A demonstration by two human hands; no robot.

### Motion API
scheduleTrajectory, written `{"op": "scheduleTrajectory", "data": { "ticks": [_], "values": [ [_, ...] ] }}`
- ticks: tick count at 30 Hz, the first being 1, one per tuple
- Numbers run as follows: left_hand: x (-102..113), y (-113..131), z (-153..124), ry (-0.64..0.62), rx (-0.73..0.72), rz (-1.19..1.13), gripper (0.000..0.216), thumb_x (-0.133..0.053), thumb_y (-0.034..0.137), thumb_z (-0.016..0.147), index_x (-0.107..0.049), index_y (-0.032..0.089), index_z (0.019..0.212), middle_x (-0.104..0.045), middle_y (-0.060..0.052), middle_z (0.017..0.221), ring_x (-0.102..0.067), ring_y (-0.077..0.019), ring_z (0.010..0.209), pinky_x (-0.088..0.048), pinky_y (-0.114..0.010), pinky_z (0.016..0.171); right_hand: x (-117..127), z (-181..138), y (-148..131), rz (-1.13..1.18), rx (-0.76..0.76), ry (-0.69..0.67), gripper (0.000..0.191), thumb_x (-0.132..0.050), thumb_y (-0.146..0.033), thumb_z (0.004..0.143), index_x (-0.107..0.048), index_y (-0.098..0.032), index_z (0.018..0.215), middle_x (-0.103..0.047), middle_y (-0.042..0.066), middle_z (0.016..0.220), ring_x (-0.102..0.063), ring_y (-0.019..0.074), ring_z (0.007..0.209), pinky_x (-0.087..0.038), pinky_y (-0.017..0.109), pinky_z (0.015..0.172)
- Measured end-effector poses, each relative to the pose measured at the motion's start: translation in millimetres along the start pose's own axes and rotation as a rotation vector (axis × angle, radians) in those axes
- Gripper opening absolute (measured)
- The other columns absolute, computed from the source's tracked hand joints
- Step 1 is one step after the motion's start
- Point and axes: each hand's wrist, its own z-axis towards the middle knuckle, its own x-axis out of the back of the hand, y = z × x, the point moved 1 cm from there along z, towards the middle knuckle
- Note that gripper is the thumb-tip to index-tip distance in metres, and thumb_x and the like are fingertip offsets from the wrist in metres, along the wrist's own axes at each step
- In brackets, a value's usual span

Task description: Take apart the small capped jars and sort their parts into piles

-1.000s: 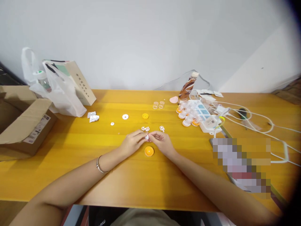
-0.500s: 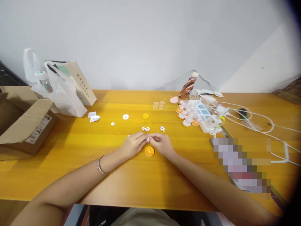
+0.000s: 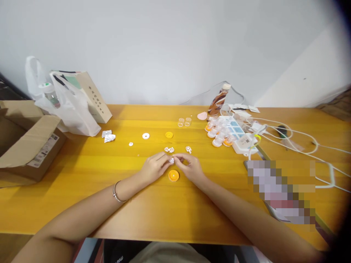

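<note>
Between the fingertips of both hands is a small white piece (image 3: 172, 160), too small to make out fully. My left hand (image 3: 155, 167) pinches it from the left, and my right hand (image 3: 190, 167) has its fingertips closed at its right side. Just below the hands lies a round orange cap (image 3: 173, 176) with a white dot at its centre. White cut-out pieces shaped like a small bicycle (image 3: 169, 149) lie above my hands, with another white wheel-like piece (image 3: 188, 149) to their right. A yellow ring-shaped part (image 3: 169, 135) and a white disc (image 3: 146, 136) sit farther back.
Two clear cups (image 3: 184, 122) stand farther back. At right are several clear orange-based containers (image 3: 218, 133), a power strip (image 3: 241, 140), a brown bottle (image 3: 219, 99) and white cables (image 3: 296, 128). Foil packets (image 3: 109, 136), a plastic bag (image 3: 75, 115) and a cardboard box (image 3: 30, 146) are at left.
The fingers have shifted slightly around the small white piece, and more of it shows between them. The objects on the table lie as before; the view has moved a little.
</note>
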Motion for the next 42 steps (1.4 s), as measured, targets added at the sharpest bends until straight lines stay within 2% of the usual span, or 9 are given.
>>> {"op": "scheduleTrajectory", "data": {
  "ticks": [3,6,9,18,25,27,30,34,42],
  "values": [
    [0,-2,0,0.009,0.026,-0.013,0.013,-0.047,0.026,0.087,-0.056,0.017,0.087,-0.059,-0.003,0.078,-0.058,-0.0120,0.073,-0.049,-0.024,0.068,18,3,5,-0.305,0.182,0.049,0.035,-0.044,-0.029,0.084,-0.056,-0.021,0.116,-0.056,0.009,0.122,-0.048,0.0234,0.117,-0.034,0.045,0.102],
    [-1,-5,0,0.011,0.044,-0.024,0.014,-0.048,0.028,0.087,-0.056,0.017,0.088,-0.059,-0.003,0.079,-0.058,-0.0123,0.073,-0.049,-0.024,0.069,27,4,18,-0.476,0.153,-0.019,0.043,-0.037,-0.030,0.087,-0.047,-0.015,0.126,-0.037,0.012,0.139,-0.030,0.0256,0.130,-0.028,0.047,0.107],
    [0,-5,0,-0.001,0.054,-0.026,0.014,-0.048,0.029,0.086,-0.056,0.017,0.087,-0.059,-0.003,0.078,-0.058,-0.0124,0.073,-0.049,-0.024,0.069,31,3,30,-0.547,0.077,-0.071,0.045,-0.035,-0.032,0.088,-0.046,-0.012,0.127,-0.034,0.014,0.140,-0.032,0.0274,0.129,-0.030,0.047,0.106],
    [0,-7,-1,0.005,0.045,-0.012,0.014,-0.049,0.029,0.086,-0.056,0.017,0.087,-0.060,-0.003,0.078,-0.059,-0.0123,0.072,-0.049,-0.023,0.068,63,5,40,-0.740,-0.133,0.042,0.036,-0.036,-0.024,0.086,-0.059,-0.012,0.111,-0.048,0.017,0.129,-0.044,0.0308,0.120,-0.040,0.049,0.097],
    [4,1,-1,0.012,-0.024,0.003,0.014,-0.047,0.026,0.087,-0.057,0.017,0.092,-0.062,-0.004,0.080,-0.060,-0.0123,0.072,-0.050,-0.023,0.066,57,3,23,-0.634,0.065,0.178,0.036,-0.038,-0.028,0.087,-0.056,-0.015,0.117,-0.043,0.013,0.135,-0.039,0.0270,0.125,-0.034,0.047,0.103],
    [5,5,-2,0.024,-0.108,-0.007,0.014,-0.049,0.022,0.086,-0.056,0.017,0.097,-0.064,-0.005,0.083,-0.061,-0.0126,0.075,-0.050,-0.023,0.068,44,4,15,-0.560,0.192,0.064,0.038,-0.035,-0.025,0.089,-0.052,-0.016,0.122,-0.040,0.012,0.137,-0.037,0.0229,0.127,-0.032,0.044,0.105],
    [5,8,-5,0.076,-0.229,-0.043,0.019,-0.052,0.018,0.084,-0.055,0.016,0.102,-0.065,-0.006,0.087,-0.062,-0.0132,0.080,-0.051,-0.024,0.072,17,12,8,-0.459,0.362,-0.225,0.043,-0.035,-0.021,0.089,-0.041,-0.020,0.132,-0.035,0.008,0.141,-0.028,0.0203,0.132,-0.028,0.045,0.107],
    [5,7,-7,0.108,-0.245,-0.052,0.020,-0.054,0.017,0.082,-0.056,0.016,0.102,-0.065,-0.007,0.090,-0.062,-0.0140,0.083,-0.052,-0.025,0.073,-9,30,10,-0.401,0.434,-0.440,0.052,-0.047,-0.026,0.084,-0.037,-0.015,0.134,-0.033,0.012,0.141,-0.024,0.0239,0.133,-0.026,0.048,0.107],
    [3,3,-4,0.026,-0.115,-0.079,0.017,-0.049,0.022,0.085,-0.057,0.017,0.100,-0.064,-0.006,0.085,-0.061,-0.0129,0.078,-0.051,-0.024,0.071,5,24,23,-0.423,0.359,-0.347,0.041,-0.036,-0.022,0.089,-0.045,-0.017,0.129,-0.038,0.010,0.139,-0.032,0.0206,0.130,-0.029,0.044,0.107]
  ]
}}
